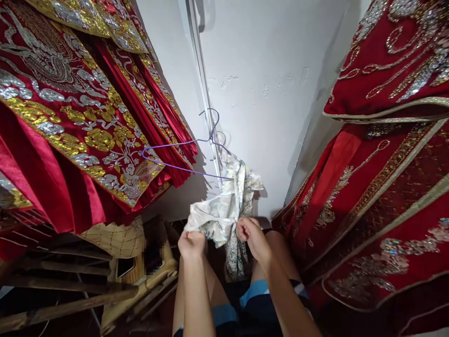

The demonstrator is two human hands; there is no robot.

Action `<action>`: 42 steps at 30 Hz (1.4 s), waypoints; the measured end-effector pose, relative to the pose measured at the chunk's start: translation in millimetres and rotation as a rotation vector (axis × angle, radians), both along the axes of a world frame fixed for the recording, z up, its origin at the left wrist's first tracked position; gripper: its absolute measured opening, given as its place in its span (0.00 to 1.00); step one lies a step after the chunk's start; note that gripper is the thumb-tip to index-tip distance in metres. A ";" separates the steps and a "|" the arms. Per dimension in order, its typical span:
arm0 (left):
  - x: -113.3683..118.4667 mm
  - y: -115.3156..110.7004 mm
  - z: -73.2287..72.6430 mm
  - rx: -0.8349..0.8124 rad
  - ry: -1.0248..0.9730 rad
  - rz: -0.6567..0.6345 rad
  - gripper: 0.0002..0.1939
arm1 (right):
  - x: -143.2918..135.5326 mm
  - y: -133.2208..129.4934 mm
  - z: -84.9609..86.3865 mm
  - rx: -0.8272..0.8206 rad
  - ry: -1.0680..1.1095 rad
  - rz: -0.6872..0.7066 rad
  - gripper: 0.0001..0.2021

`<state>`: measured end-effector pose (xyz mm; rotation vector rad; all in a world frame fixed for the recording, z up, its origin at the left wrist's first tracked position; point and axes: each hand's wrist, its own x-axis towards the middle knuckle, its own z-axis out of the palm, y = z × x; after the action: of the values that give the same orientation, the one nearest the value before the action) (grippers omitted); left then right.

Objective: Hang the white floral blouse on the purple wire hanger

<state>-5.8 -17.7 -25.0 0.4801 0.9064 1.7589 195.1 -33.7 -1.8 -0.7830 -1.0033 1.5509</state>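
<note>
A white floral garment (224, 210) hangs by one side from a purple wire hanger (178, 142), whose left arm sticks out bare. The hanger's hook catches on a metal rail or strip (203, 75) on the wall. My left hand (192, 243) is closed on the garment's left edge and pulls it out to the side. My right hand (248, 229) pinches the cloth near its middle. Below my hands the lower part of the garment drops between my knees.
Red robes with gold and silver sequins (87, 107) hang at the left. Red beaded garments (379, 187) hang close at the right. A bamboo chair (140, 299) stands at lower left, with a phone-like object (126, 267) on it. The white wall (266, 56) is straight ahead.
</note>
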 end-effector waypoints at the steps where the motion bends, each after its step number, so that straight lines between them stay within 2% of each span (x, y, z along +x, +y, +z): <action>1: 7.4 -6.3 -3.4 -0.034 -0.050 0.001 0.13 | 4.9 -2.5 -5.8 -0.003 -0.017 0.030 0.17; 3: 21.4 -16.8 1.6 -0.049 -0.073 -0.014 0.10 | 15.1 -2.5 -13.4 0.003 -0.146 0.124 0.17; 5: 36.6 -26.5 18.5 0.022 0.028 -0.056 0.11 | 23.5 1.1 -15.7 0.022 -0.323 0.153 0.17; 8: 64.4 -42.1 49.2 0.174 0.276 -0.102 0.14 | 29.2 3.8 -12.4 0.092 -0.427 0.011 0.18; 10: 82.9 -51.3 63.9 0.260 0.457 -0.176 0.16 | 29.0 0.2 -7.5 0.110 -0.349 -0.003 0.21; 13: 100.2 -58.4 73.1 0.338 0.774 -0.283 0.17 | 26.6 -9.7 2.5 0.007 -0.137 0.184 0.31; 15: 101.5 -57.9 73.7 0.355 0.916 -0.275 0.16 | 26.1 -14.9 11.3 -0.053 -0.029 0.287 0.34; 17: 96.1 -55.0 72.3 0.356 0.955 -0.253 0.15 | 28.2 -16.4 22.5 -0.064 -0.002 0.355 0.28; 19: 86.8 -52.0 70.2 0.329 0.947 -0.308 0.18 | 34.4 -12.8 36.2 -0.032 -0.054 0.438 0.21; 21: 75.7 -50.3 67.6 0.278 0.980 -0.467 0.21 | 45.0 -3.7 51.7 0.040 -0.165 0.505 0.16; 23: 62.6 -49.4 65.1 0.210 1.061 -0.657 0.23 | 58.2 10.8 67.7 0.135 -0.281 0.493 0.12; 25: 46.6 -47.8 64.0 0.147 1.172 -0.766 0.24 | 69.6 29.6 82.7 0.221 -0.370 0.359 0.08; 26: 37.3 -46.2 64.5 0.125 1.232 -0.774 0.24 | 72.8 40.4 89.2 0.259 -0.390 0.249 0.07; 29: 7.4 -39.1 72.9 0.091 1.419 -0.648 0.25 | 66.5 78.1 101.1 0.385 -0.401 -0.105 0.07; 30: -1.8 -36.6 78.3 0.071 1.477 -0.585 0.26 | 58.7 92.1 102.0 0.442 -0.405 -0.192 0.07; 32: -16.1 -33.3 92.7 0.022 1.557 -0.473 0.27 | 37.3 120.6 99.3 0.554 -0.445 -0.262 0.08; 35: -26.1 -34.5 118.9 -0.006 1.578 -0.390 0.28 | 5.1 155.4 88.7 0.571 -0.566 -0.133 0.11; 38: -29.6 -39.1 142.0 0.008 1.543 -0.428 0.28 | -6.0 169.7 77.1 0.480 -0.706 -0.054 0.12; 40: -33.4 -40.4 152.8 0.009 1.561 -0.485 0.27 | 0.3 169.1 71.3 0.489 -0.725 -0.094 0.11; 42: -38.6 -39.0 159.3 -0.020 1.629 -0.555 0.27 | 11.1 165.6 67.8 0.571 -0.696 -0.144 0.11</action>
<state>-44.4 -56.7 134.4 2.0299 1.5808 0.5545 206.2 131.9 66.0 -0.9667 -1.7496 0.7842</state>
